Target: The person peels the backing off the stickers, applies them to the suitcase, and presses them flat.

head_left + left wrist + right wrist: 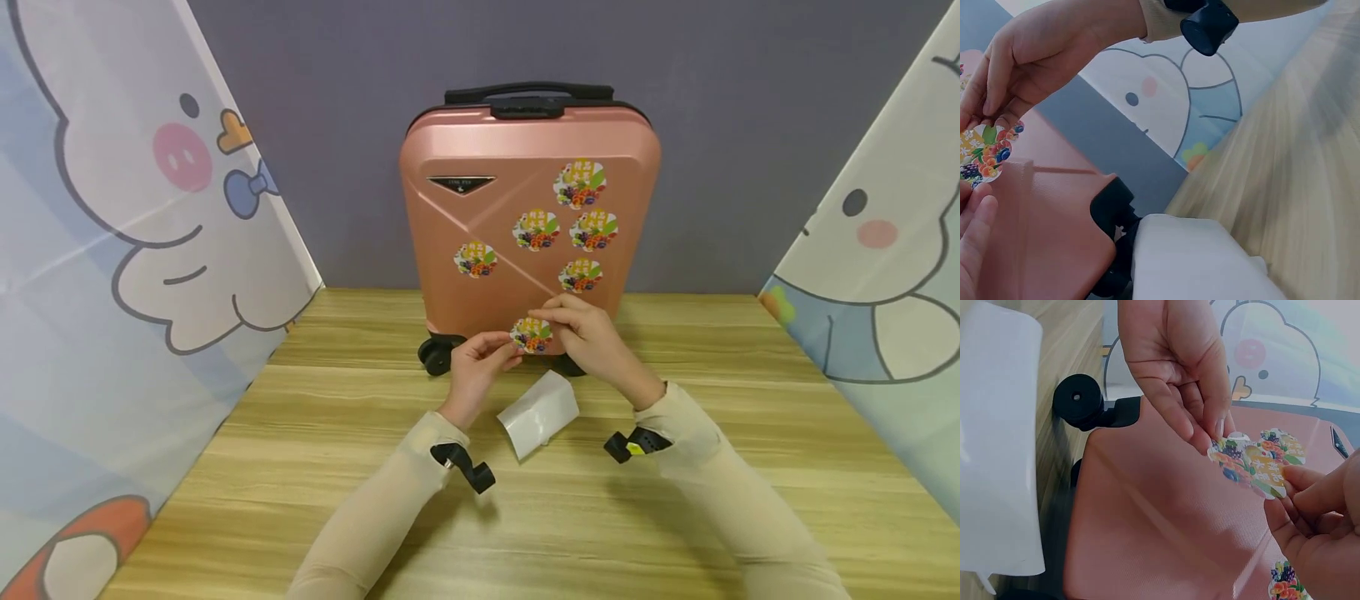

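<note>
A round fruit-print sticker (531, 335) is held between both hands, in front of the lower part of a pink suitcase (457, 304). My left hand (477, 367) pinches its left edge between thumb and fingers. On the opposite edge, my right hand (588, 333) pinches it, as the right wrist view shows at the sticker (1244, 467). The held sticker appears apart from the shell in that view. Several matching stickers, one of them a sticker (580, 184) near the top right, are on the suitcase front. A white sheet of paper (538, 414) lies below the hands.
The suitcase stands upright on a wood-grain table (337, 400), with a black wheel (435, 356) at its lower left. A grey wall (330, 125) rises behind. Cartoon-print panels, including the left panel (90, 333), flank the table.
</note>
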`<state>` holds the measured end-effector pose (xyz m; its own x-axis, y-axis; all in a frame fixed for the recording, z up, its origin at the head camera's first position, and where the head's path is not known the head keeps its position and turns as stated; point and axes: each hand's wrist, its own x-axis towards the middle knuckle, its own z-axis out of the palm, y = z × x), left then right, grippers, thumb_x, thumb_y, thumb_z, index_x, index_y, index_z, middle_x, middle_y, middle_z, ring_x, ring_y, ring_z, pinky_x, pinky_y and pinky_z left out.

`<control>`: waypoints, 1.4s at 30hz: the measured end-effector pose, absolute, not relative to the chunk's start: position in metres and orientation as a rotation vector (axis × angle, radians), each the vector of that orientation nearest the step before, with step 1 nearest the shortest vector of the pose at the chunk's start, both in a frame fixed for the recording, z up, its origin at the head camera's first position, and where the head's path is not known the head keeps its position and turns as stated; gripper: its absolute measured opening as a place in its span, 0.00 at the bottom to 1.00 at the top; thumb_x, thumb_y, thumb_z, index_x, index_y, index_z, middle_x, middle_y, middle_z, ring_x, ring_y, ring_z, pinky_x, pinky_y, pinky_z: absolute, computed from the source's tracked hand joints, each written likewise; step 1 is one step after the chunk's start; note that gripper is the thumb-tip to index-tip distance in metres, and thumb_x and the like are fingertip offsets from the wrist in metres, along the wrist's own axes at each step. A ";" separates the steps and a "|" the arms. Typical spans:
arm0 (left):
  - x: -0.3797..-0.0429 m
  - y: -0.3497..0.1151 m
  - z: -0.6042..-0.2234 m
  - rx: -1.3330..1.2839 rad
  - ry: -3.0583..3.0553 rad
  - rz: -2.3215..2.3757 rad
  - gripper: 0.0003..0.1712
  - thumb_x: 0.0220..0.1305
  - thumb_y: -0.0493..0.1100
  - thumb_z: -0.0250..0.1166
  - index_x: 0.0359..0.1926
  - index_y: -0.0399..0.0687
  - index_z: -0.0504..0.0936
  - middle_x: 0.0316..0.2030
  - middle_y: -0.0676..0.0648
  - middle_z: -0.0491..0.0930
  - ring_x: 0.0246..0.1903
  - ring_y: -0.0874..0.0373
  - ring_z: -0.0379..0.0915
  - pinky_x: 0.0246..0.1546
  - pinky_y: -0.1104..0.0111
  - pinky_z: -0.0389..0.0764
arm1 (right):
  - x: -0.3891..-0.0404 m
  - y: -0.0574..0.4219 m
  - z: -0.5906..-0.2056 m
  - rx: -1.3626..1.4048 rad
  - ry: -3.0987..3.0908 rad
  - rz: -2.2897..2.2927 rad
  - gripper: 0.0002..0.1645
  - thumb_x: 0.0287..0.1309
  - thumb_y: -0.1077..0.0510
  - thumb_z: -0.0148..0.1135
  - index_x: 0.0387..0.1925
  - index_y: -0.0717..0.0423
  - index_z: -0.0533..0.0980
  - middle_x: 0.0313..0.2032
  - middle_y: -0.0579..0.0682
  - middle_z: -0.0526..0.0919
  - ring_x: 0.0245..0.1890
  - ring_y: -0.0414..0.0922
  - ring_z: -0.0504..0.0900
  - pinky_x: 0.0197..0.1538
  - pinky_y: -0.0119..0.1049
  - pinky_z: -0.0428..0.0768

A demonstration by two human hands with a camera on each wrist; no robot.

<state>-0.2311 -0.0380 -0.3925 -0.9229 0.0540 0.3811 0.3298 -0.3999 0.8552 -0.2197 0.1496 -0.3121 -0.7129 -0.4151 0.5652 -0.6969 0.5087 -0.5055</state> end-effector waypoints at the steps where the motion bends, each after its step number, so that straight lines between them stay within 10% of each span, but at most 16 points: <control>1: -0.232 -0.038 -0.392 -0.525 -1.607 -2.437 0.09 0.63 0.22 0.62 0.44 0.18 0.78 0.31 0.47 0.84 0.33 0.59 0.85 0.38 0.65 0.86 | -0.220 0.149 -0.312 0.928 -2.381 1.044 0.19 0.67 0.74 0.52 0.53 0.65 0.82 0.45 0.54 0.81 0.31 0.43 0.72 0.32 0.35 0.69; 18: -0.237 -0.041 -0.383 -0.464 -1.490 -2.459 0.14 0.63 0.22 0.62 0.50 0.19 0.79 0.35 0.47 0.86 0.35 0.58 0.85 0.40 0.64 0.86 | -0.229 0.136 -0.305 0.936 -2.341 1.045 0.27 0.68 0.73 0.47 0.66 0.63 0.72 0.50 0.58 0.80 0.36 0.48 0.73 0.32 0.38 0.68; 28: -0.240 -0.041 -0.379 -0.394 -1.512 -2.459 0.20 0.62 0.22 0.61 0.56 0.23 0.78 0.45 0.36 0.84 0.43 0.54 0.84 0.43 0.64 0.85 | -0.236 0.132 -0.307 0.886 -2.312 1.149 0.31 0.65 0.74 0.43 0.68 0.61 0.69 0.51 0.59 0.80 0.51 0.54 0.80 0.53 0.48 0.80; 42: -0.246 -0.039 -0.370 -0.403 -1.496 -2.473 0.25 0.60 0.19 0.59 0.60 0.23 0.74 0.52 0.30 0.80 0.45 0.56 0.83 0.45 0.66 0.84 | -0.237 0.129 -0.312 0.844 -2.271 1.031 0.33 0.61 0.75 0.46 0.68 0.62 0.69 0.56 0.60 0.79 0.53 0.56 0.78 0.40 0.46 0.74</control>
<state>-0.2459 -0.0393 -0.3702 -0.9375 -0.0475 0.3447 0.3273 -0.4562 0.8275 -0.2366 0.1286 -0.3117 -0.6807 -0.3271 0.6555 -0.7088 0.5203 -0.4764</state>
